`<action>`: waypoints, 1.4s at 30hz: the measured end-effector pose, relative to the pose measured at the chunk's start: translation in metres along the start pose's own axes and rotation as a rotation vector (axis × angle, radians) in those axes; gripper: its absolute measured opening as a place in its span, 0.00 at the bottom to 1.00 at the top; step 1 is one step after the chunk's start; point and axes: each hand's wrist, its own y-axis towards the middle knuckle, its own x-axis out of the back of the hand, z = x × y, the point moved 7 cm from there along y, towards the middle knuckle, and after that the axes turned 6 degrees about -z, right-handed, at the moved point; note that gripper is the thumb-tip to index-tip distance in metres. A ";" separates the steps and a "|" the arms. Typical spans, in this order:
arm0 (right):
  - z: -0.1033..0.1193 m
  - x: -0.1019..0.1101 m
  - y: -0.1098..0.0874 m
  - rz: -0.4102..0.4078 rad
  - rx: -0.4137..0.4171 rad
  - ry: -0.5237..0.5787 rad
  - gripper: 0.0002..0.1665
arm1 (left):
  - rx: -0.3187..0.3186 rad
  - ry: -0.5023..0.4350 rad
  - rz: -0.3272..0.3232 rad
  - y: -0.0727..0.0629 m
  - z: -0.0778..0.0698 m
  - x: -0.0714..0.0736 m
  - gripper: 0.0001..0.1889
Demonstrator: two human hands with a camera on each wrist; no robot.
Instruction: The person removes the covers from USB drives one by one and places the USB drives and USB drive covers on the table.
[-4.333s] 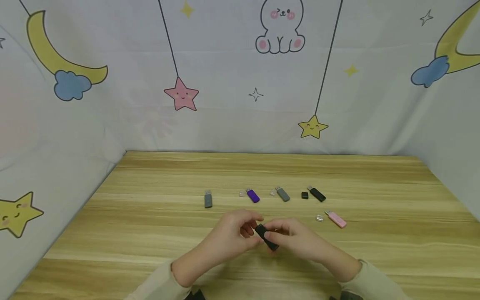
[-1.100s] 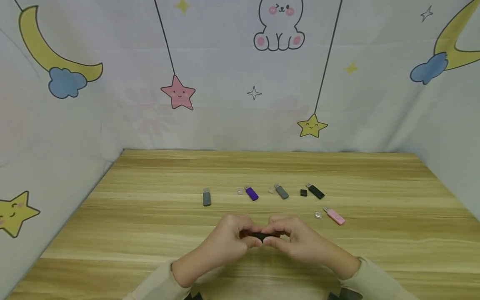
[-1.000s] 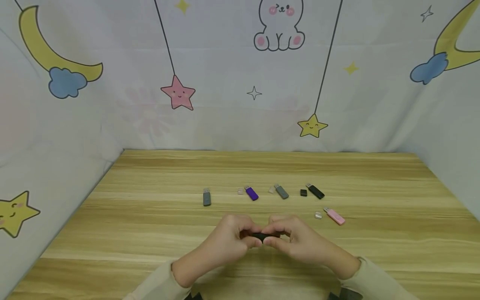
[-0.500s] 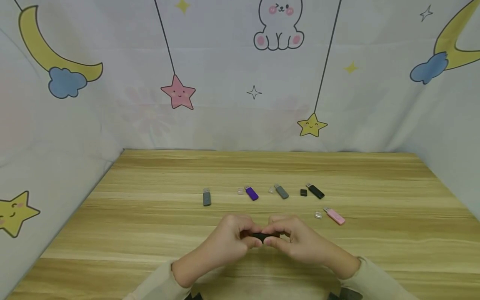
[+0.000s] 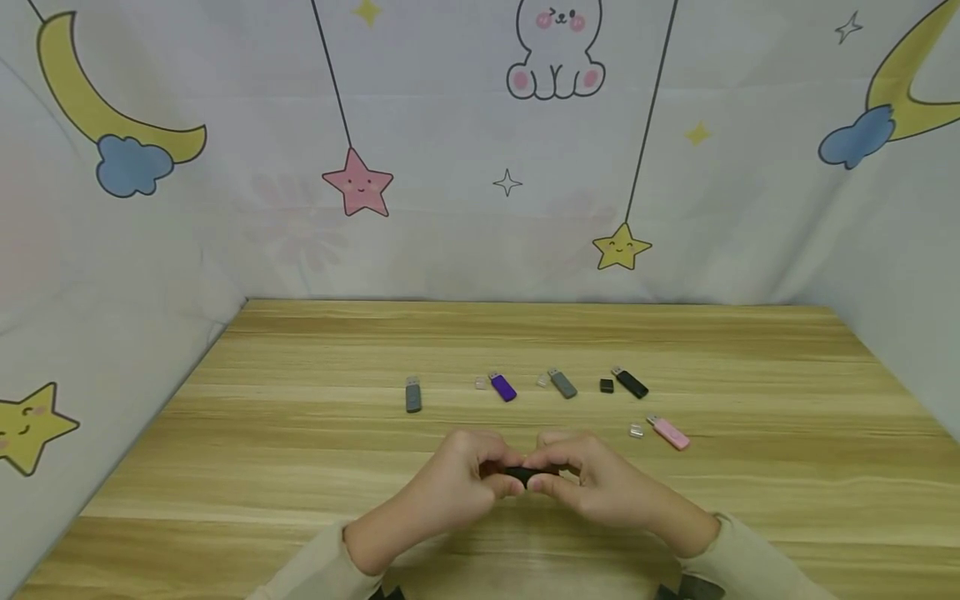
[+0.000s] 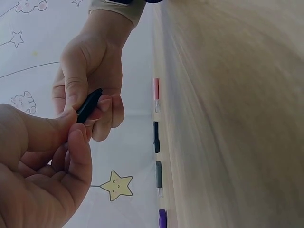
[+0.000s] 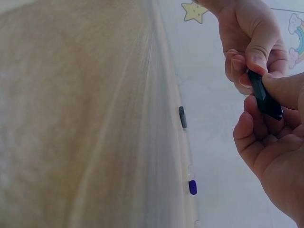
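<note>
Both hands meet over the near middle of the table in the head view, holding a black USB stick level between them. My left hand pinches its left end between thumb and fingers. The right end is gripped by my right hand, thumb in front. Much of the stick lies behind the fingertips; the left wrist view shows its dark body slanting between the hands. In the right wrist view the stick runs from the left thumb to the right palm. Whether its end is capped is hidden by the left fingers.
Beyond the hands lie a grey USB stick, a purple one, another grey one, a black one and a pink one. Small clear caps and a black cap lie beside several. A printed curtain stands behind.
Some four seconds ago the right hand held the stick tilted, with the left fingers loosely spread at its end. Now both hands pinch it level. Over the last second the hands stay still.
</note>
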 end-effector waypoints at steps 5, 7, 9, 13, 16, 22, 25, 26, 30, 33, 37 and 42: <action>-0.001 0.000 0.000 0.003 -0.002 -0.003 0.08 | 0.014 0.001 0.011 0.000 0.002 0.000 0.05; 0.000 0.000 0.000 0.001 0.016 -0.022 0.09 | 0.029 0.000 0.013 0.000 0.003 0.001 0.06; 0.001 0.000 -0.001 -0.002 0.028 -0.037 0.09 | 0.044 -0.005 0.015 0.000 0.004 0.003 0.06; 0.000 0.001 -0.001 -0.012 0.014 -0.053 0.11 | 0.062 -0.017 0.013 0.000 0.006 0.006 0.07; 0.000 0.002 -0.001 -0.018 -0.002 -0.060 0.11 | 0.053 -0.016 0.011 0.000 0.006 0.007 0.07; -0.002 0.002 -0.001 -0.020 -0.032 -0.065 0.11 | 0.042 0.000 0.003 0.001 0.006 0.007 0.07; -0.004 0.002 -0.001 -0.011 -0.059 -0.074 0.12 | 0.043 0.012 0.000 0.001 0.007 0.007 0.07; -0.004 0.003 -0.001 -0.006 -0.068 -0.079 0.12 | 0.041 0.015 -0.001 0.001 0.007 0.006 0.07; -0.005 0.003 -0.001 0.013 -0.096 -0.102 0.13 | 0.033 0.031 -0.007 0.002 0.008 0.006 0.06; -0.004 0.005 -0.001 0.019 -0.110 -0.132 0.13 | 0.025 0.041 -0.012 0.004 0.008 0.006 0.06; -0.005 0.009 -0.002 0.013 -0.136 -0.169 0.13 | 0.016 0.059 -0.021 0.007 0.007 0.008 0.05; -0.006 0.016 -0.004 -0.002 -0.118 -0.196 0.12 | 0.023 0.080 -0.031 0.010 0.007 0.011 0.06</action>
